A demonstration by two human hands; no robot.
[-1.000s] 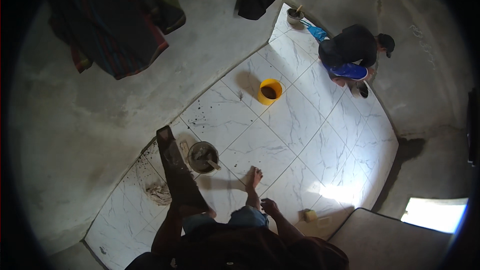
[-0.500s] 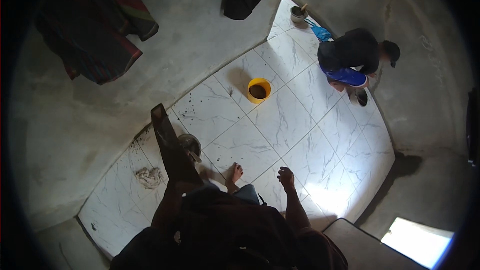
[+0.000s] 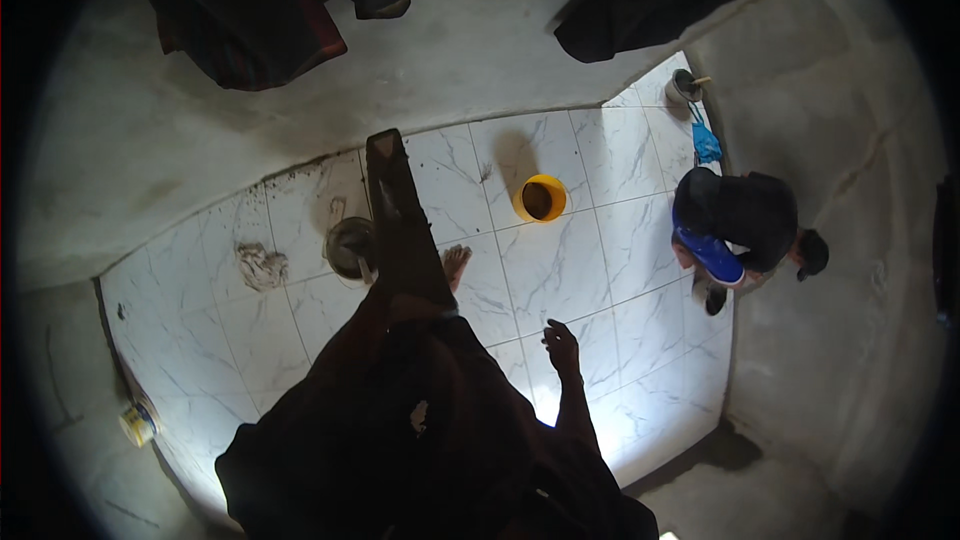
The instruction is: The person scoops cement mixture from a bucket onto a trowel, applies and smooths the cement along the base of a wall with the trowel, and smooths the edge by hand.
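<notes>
Grey wall all round; we see white veined floor tiles below, bright at the lower right. The wearer's dark garment fills the lower middle. Two hanging cloths at the top: a striped one on the left, a plain dark one on the right. A co-worker in a dark top and blue shorts crouches at the right wall, bent over a small dark container.

Long dark board runs up from the garment, far end near the wall base. The left hand is lost in the dark by its near end; we can't tell its fingers. The right hand hangs over the tiles, fingers loosely bent and apart, nothing seen in it.

Mortar bucket, grey, sits just left of the board with a tool handle leaning out. We log a yellow bucket with brown contents, well right of the board; a crumpled rag; a bare foot right beside the board. Smallest: pale tub lower left, pail in the far corner, blue bag below it.
</notes>
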